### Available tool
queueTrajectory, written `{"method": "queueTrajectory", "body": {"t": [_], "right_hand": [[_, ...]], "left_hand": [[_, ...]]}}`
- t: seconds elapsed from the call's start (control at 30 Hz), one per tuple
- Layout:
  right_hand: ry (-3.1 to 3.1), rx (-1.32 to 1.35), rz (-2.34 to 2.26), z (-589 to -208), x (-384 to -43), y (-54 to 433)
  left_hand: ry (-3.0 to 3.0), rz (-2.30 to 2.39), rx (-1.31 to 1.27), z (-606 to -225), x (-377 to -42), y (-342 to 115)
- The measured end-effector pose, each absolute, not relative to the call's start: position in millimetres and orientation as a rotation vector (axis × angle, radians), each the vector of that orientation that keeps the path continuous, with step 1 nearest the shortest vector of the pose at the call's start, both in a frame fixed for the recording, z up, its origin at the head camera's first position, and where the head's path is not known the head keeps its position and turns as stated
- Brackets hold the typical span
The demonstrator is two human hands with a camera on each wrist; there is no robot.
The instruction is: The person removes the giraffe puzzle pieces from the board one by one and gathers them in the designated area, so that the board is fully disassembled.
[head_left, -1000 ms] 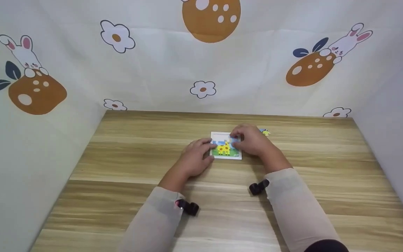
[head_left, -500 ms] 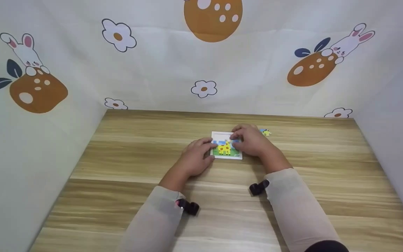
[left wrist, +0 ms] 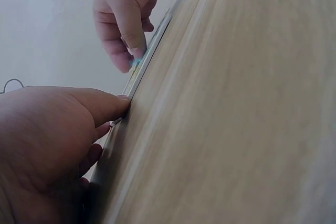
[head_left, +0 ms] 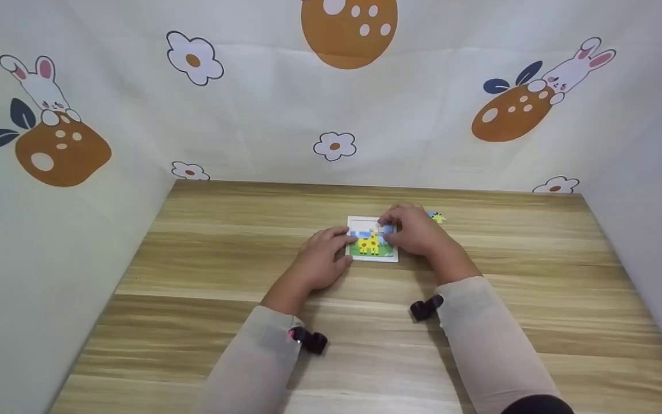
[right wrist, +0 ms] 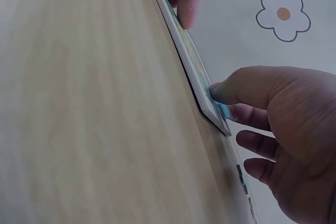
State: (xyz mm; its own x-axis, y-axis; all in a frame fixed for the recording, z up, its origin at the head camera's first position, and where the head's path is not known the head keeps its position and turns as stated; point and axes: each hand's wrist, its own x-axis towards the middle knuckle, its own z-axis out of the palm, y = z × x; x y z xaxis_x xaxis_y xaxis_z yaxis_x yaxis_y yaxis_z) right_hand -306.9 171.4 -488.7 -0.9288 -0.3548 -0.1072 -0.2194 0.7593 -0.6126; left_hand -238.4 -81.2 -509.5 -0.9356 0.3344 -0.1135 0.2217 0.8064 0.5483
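Note:
A small white-framed jigsaw puzzle (head_left: 374, 260) with a yellow giraffe on green and blue lies flat on the table. Part of its top strip shows pale and bare. My left hand (head_left: 322, 259) holds the frame's left side, thumb at the lower corner and fingertips over the rim. At the upper right, my right hand (head_left: 414, 230) pinches a blue puzzle piece (right wrist: 226, 110) between thumb and forefinger, at the frame's inside edge. The right fingers partly cover that corner in the head view. Just beyond the right hand lies a loose blue-and-yellow puzzle piece (head_left: 437, 217).
The wood-grain table (head_left: 204, 247) runs back to a pale patterned cloth (head_left: 262, 115) with rabbits, fruit and flowers. Cloth walls also stand at left and right. A small black camera sits on each sleeve cuff.
The right fingers shift very slightly at the frame's upper right corner. The left hand, the frame and the loose piece stay in place.

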Motion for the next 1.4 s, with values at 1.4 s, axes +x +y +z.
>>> {"method": "queueTrajectory", "body": {"t": [1.4], "right_hand": [[2.801, -0.170, -1.043, -473, -308, 288]], "left_hand": [[2.808, 0.803, 0.441, -511, -239, -81]]}}
